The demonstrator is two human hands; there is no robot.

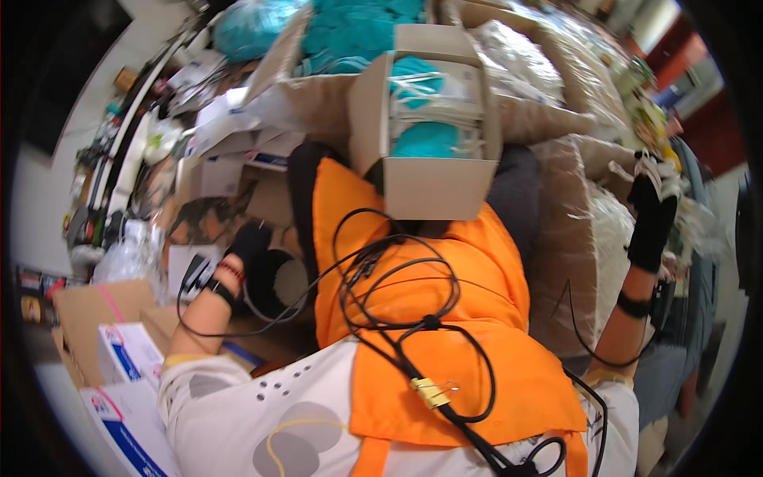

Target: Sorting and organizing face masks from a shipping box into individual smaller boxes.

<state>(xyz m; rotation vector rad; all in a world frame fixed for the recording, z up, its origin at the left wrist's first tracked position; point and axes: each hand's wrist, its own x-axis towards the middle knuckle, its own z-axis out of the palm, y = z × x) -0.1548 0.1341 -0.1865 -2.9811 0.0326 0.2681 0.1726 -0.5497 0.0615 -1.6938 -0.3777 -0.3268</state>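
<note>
A small white box (pixel 441 187) with raised flaps rests between my knees, over my lap. Inside it are stacks of teal face masks (pixel 425 141) with white ear loops. My right hand (pixel 653 219), in a black glove with bare fingertips, is stretched far to the right beside a large carton. Its fingers are closed on a bunch of thin white strips (pixel 664 171). On the left, my left hand (pixel 250 241), also in a black glove, is low beside a round dark-rimmed bin (pixel 278 282). Its fingers are mostly hidden, and I see nothing held there.
Beyond the box stands a big carton of teal masks (pixel 358 28). Plastic-lined cartons (pixel 560 238) stand to the right. Blue-and-white boxes (pixel 131 429) are stacked at lower left. Black cables (pixel 397 334) loop across my orange apron (pixel 493 381) and run to both wrists.
</note>
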